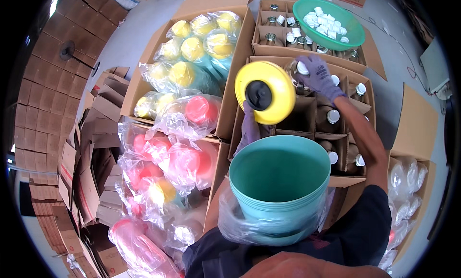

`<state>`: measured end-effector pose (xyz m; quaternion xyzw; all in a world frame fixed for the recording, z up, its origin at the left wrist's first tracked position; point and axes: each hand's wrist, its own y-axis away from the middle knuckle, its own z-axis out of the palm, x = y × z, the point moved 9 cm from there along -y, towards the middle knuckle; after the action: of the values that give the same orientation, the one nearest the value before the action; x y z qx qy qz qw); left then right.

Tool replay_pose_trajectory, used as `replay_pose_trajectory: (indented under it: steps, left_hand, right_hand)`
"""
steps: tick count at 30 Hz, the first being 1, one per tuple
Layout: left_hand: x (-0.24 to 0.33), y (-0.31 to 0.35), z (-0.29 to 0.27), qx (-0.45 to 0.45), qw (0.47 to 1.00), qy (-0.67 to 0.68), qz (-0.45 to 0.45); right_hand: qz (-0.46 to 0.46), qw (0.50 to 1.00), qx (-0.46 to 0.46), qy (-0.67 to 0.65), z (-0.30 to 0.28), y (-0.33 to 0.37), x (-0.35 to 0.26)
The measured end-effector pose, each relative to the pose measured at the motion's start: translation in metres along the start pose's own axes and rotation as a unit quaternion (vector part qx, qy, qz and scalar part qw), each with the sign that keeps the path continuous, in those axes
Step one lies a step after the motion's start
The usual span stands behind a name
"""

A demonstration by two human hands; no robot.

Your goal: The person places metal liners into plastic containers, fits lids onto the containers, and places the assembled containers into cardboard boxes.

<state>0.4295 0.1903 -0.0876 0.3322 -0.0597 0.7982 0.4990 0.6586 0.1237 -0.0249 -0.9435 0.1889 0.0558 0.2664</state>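
Just beyond the teal bucket [281, 213], the gloved left hand [249, 128] had its fingers closed on a yellow lid [281, 100], partly hidden behind it. Farther beyond the bucket's right side, the gloved right hand [321, 76] curled its fingers closely around a white-capped bottle [301, 69]. Pink bagged containers [199, 163] lay left of the bucket.

Left hand [250, 128]: covered by a purple glove; one digit is raised, the rest are partly hidden.
Left forearm [216, 201]: left bare, mostly hidden from view.
Right hand [319, 77]: gloved in purple, extended farther forward, fingers curled into a grip.
Right forearm [362, 134]: bared, slanted inward from a bent elbow.
Sleeves [367, 215]: dark.
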Motion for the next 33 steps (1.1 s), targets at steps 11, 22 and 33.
replay_pose_trajectory:
  steps: [11, 22, 33]
  left_hand:
    - [0.085, 0.02, 0.114, -0.235, 0.964, 0.089, 0.09]
    - [0.099, 0.182, -0.022, 0.003, 0.989, 0.01, 0.15]
    - [0.069, 0.175, -0.041, 0.021, 0.983, 0.116, 0.141]
  right_hand:
    - [-0.531, 0.836, 0.137, 0.037, -0.24, 0.058, -0.274]
    - [0.041, 0.838, 0.04, -0.542, -0.195, 0.068, -0.182]
    - [0.061, 0.761, -0.267, -0.588, -0.152, 0.095, -0.231]
